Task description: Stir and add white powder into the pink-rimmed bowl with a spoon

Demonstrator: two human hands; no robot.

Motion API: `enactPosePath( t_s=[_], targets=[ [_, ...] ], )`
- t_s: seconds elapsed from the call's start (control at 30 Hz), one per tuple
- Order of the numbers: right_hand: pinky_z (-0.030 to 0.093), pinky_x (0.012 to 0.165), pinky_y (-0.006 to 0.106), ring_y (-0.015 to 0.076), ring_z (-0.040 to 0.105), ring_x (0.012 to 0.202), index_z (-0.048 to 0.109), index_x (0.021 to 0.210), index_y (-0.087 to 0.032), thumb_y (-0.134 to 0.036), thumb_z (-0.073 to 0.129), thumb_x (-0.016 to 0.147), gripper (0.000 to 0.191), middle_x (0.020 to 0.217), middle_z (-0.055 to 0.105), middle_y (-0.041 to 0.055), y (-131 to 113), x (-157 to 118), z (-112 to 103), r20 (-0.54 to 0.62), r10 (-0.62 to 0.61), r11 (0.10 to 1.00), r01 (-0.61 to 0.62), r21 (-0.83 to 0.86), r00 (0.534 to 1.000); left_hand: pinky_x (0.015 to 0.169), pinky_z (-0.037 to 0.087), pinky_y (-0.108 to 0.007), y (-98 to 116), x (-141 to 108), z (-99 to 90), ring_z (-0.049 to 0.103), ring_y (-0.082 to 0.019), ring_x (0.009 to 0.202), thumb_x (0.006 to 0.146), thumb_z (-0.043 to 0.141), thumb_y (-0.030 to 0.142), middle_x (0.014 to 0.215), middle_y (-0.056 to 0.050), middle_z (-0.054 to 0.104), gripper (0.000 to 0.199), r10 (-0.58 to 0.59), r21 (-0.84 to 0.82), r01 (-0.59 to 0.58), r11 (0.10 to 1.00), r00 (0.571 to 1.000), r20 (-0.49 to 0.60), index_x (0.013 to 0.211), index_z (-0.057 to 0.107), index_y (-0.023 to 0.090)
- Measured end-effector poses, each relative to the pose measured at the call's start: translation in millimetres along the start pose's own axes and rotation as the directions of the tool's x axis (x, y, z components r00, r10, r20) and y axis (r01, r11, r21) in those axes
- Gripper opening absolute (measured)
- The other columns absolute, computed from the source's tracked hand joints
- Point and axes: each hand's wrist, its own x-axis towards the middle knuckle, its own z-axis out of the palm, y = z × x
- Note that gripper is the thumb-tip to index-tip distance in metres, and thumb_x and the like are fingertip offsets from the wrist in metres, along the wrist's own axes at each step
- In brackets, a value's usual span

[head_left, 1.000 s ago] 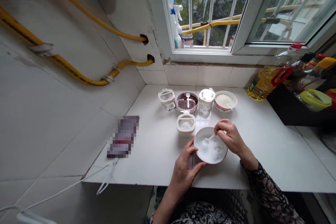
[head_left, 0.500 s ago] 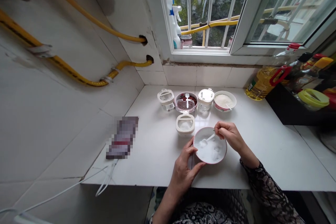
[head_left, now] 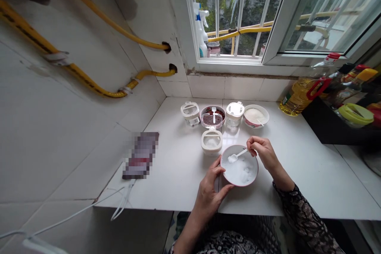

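Note:
My left hand (head_left: 210, 186) grips the left side of a white bowl (head_left: 249, 176) with a pink rim, which is tipped a little towards me. White grains that look like salt or sugar (head_left: 238, 170) lie inside it. Between the closed fingers of my right hand (head_left: 262, 151) is the handle of a small white spoon (head_left: 235, 156), its scoop holding some of the grains over the bowl. Just behind the bowl stands a small clear jar (head_left: 211, 143) with its lid raised and white grains within.
Farther back are two lidded jars (head_left: 190, 113) (head_left: 234, 114), a bowl of dark red dried food (head_left: 218, 111) and a bowl of pale grains (head_left: 256, 116). An oil bottle (head_left: 294, 93) and a black condiment box (head_left: 321, 123) stand right. A blurred-out dark object (head_left: 141, 154) with a cable lies left.
My right hand has shifted slightly right and lifted the spoon from the grains, with some in its scoop. My left hand keeps its hold on the bowl. The whole view has shifted slightly.

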Motion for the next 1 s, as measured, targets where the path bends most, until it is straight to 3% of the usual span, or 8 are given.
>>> enactPosePath(
  t_s=[0.6, 0.7, 0.77, 0.87, 0.93, 1.0],
  targets=[
    [0.032, 0.051, 0.026, 0.0107, 0.038, 0.046, 0.058, 0.055, -0.019, -0.021, 0.052, 0.062, 0.01, 0.044, 0.044, -0.0047, 5, 4, 2, -0.051, 0.025, 0.992, -0.018, 0.127, 0.998, 0.107, 0.051, -0.044, -1, 0, 0.2, 0.052, -0.03, 0.139, 0.086, 0.072, 0.02, 0.15, -0.018, 0.053, 0.033, 0.006, -0.002, -0.006, 1.0, 1.0, 0.009, 0.113, 0.055, 0.024],
    [0.038, 0.055, 0.027, 0.012, 0.043, 0.049, 0.059, 0.063, -0.02, -0.022, 0.054, 0.069, 0.009, 0.047, 0.047, -0.0049, 5, 5, 5, -0.068, -0.042, 0.991, 0.051, 0.123, 0.997, 0.108, 0.051, -0.043, -1, 0, 0.6, 0.052, -0.029, 0.14, 0.086, 0.072, 0.022, 0.151, -0.017, 0.052, 0.033, 0.017, -0.009, -0.017, 1.0, 1.0, 0.004, 0.114, 0.054, 0.024],
    [0.041, 0.058, 0.028, 0.0138, 0.049, 0.054, 0.06, 0.072, -0.02, -0.024, 0.055, 0.079, 0.01, 0.054, 0.053, -0.0035, 2, 3, 10, -0.081, -0.154, 0.986, 0.158, 0.048, 0.985, 0.108, 0.05, -0.043, -2, 0, 1.0, 0.051, -0.029, 0.14, 0.087, 0.072, 0.022, 0.15, -0.016, 0.053, 0.033, 0.025, -0.01, -0.025, 1.0, 1.0, -0.001, 0.115, 0.054, 0.024],
    [0.047, 0.07, 0.032, 0.0173, 0.06, 0.068, 0.062, 0.085, -0.021, -0.023, 0.051, 0.092, 0.013, 0.071, 0.065, 0.0007, 0, 1, 20, -0.04, -0.427, 0.884, 0.408, -0.228, 0.903, 0.108, 0.05, -0.043, -3, 0, 1.6, 0.052, -0.029, 0.14, 0.086, 0.072, 0.022, 0.149, -0.016, 0.054, 0.033, 0.029, -0.012, -0.029, 1.0, 1.0, -0.006, 0.114, 0.055, 0.024],
    [0.047, 0.084, 0.036, 0.0183, 0.063, 0.077, 0.062, 0.09, -0.022, -0.015, 0.047, 0.095, 0.018, 0.08, 0.071, 0.0025, -1, 0, 25, 0.114, -0.617, 0.677, 0.599, -0.428, 0.779, 0.109, 0.05, -0.044, -4, -1, 2.0, 0.053, -0.029, 0.139, 0.086, 0.072, 0.022, 0.149, -0.016, 0.054, 0.034, 0.023, -0.012, -0.024, 1.0, 1.0, -0.01, 0.115, 0.055, 0.024],
    [0.043, 0.095, 0.04, 0.0184, 0.064, 0.08, 0.062, 0.094, -0.022, -0.006, 0.043, 0.094, 0.025, 0.085, 0.074, 0.003, -1, 0, 29, 0.283, -0.71, 0.441, 0.721, -0.535, 0.644, 0.109, 0.05, -0.044, -4, -1, 2.2, 0.054, -0.029, 0.138, 0.086, 0.072, 0.021, 0.149, -0.016, 0.054, 0.034, 0.017, -0.01, -0.017, 1.0, 1.0, -0.012, 0.115, 0.055, 0.024]
  ],
)
